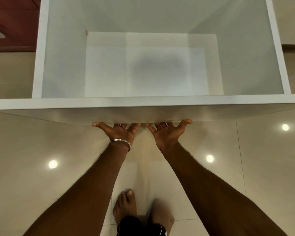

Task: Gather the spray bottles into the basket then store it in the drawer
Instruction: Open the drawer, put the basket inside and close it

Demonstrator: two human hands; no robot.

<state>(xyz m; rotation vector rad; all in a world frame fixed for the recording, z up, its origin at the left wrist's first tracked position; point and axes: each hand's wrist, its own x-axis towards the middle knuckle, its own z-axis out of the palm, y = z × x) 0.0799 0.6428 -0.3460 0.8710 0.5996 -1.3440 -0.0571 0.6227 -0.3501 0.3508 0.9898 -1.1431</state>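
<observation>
The drawer (153, 106) is seen pulled out, viewed from above; its white inside holds nothing, w/ only a grey shadow on the floor of it. No basket and no spray bottles are shown anywhere in view, so where they sit can't be told.

Both hands are placed at the bottom edge of the drawer front, just beside each other near the middle. The left hand (120, 132) (bracelet at wrist) and right hand (165, 132) are turned palms up, thumbs spread outward, fingers tucked under the front panel; how far they curl behind it is hidden.

Judged risks: if the drawer is shut now, the basket step is skipped. Fingers could be pinched under the panel if it's pushed hard. A bare foot (124, 206) is seen on the glossy tile floor (41, 184) right below, so toes may be caught too.
</observation>
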